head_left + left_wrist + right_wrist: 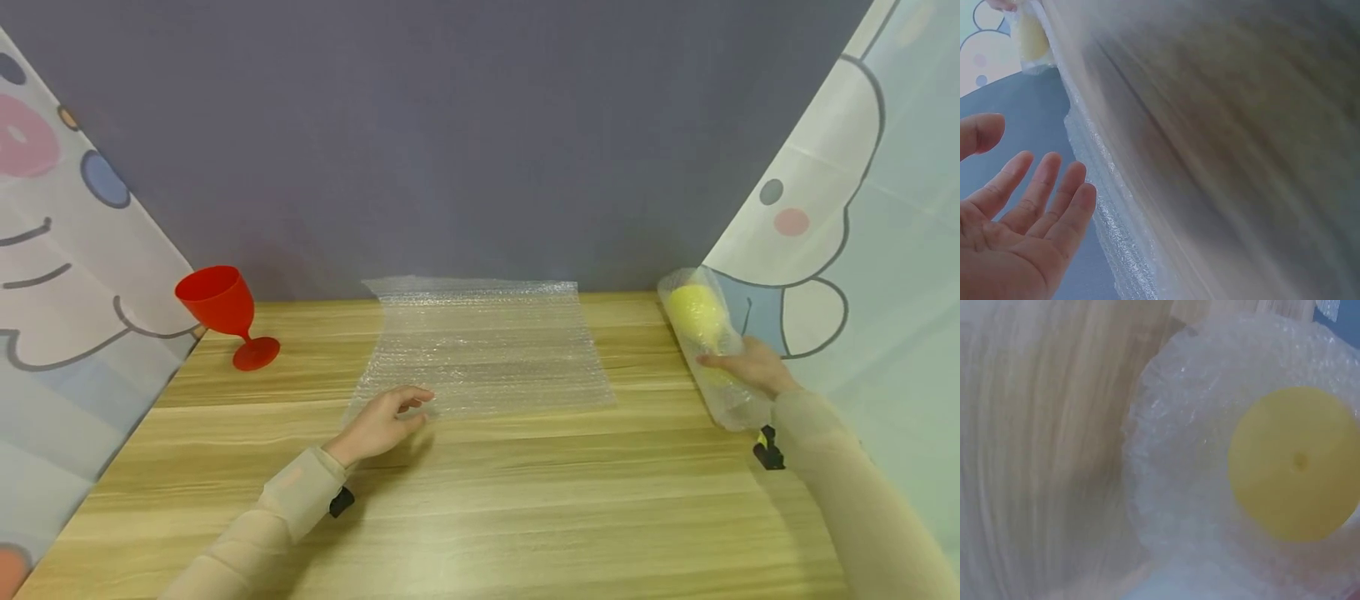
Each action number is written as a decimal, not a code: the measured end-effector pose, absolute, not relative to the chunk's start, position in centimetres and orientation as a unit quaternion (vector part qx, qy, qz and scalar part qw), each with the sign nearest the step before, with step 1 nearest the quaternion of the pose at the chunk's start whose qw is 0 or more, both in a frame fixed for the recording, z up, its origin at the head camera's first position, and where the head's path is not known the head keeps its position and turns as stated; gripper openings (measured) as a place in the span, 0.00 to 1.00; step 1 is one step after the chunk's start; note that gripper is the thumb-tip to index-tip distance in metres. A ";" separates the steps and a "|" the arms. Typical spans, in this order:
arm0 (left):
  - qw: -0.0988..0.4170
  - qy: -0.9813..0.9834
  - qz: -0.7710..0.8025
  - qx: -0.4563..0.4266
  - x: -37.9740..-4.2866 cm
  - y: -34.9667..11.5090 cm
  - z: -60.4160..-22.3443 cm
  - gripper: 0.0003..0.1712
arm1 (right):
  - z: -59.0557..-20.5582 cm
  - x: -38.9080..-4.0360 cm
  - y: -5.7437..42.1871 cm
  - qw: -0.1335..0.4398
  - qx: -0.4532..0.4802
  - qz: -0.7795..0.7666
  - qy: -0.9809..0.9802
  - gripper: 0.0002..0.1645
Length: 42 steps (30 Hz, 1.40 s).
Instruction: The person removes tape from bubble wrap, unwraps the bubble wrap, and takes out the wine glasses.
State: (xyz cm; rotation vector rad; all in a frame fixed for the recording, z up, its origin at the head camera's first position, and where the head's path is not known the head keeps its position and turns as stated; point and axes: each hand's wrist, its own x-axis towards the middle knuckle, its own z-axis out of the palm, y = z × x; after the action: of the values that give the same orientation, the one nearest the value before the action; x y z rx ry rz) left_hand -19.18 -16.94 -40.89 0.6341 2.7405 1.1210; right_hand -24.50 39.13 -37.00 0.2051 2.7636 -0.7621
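Observation:
My right hand (756,367) grips a yellow goblet (696,312) rolled in bubble wrap (738,410), at the right end of the table. Its thumb lies across the wrapped middle. In the right wrist view the goblet's round yellow base (1294,464) faces the camera, ringed by loose layers of wrap. My left hand (381,423) hovers at the near left corner of a flat bubble wrap sheet (487,354), holding nothing. Seen from the left wrist, its fingers are relaxed and spread from the thumb, with the sheet's edge (1113,231) beyond them.
A red goblet (225,304) stands upright at the back left of the wooden table (480,508). A grey panel (465,150) rises behind the table. Cartoon-printed cloths (885,275) flank it on both sides.

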 end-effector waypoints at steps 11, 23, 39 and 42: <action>0.061 0.902 0.378 0.199 -18.9 -16.9 -40.6 0.20 | -35.9 -23.6 36.3 0.075 0.052 -0.270 0.958 0.63; 0.059 0.899 0.379 0.211 -19.0 -17.1 -40.7 0.20 | -33.4 -23.4 31.8 0.054 0.029 -0.248 0.967 0.64; 0.080 0.898 0.385 0.196 -19.1 -16.2 -40.1 0.23 | -30.9 -22.7 25.0 0.023 -0.017 -0.257 0.966 0.61; 0.078 0.897 0.386 0.200 -19.2 -15.9 -40.0 0.23 | -30.9 -22.2 23.8 0.030 -0.020 -0.262 0.964 0.61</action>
State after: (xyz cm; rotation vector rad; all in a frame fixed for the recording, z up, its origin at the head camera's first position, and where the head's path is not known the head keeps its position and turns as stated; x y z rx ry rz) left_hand -19.16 -15.94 -40.03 0.5983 2.6863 1.1554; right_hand -22.23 23.78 -30.94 -0.0619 2.9734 -0.8067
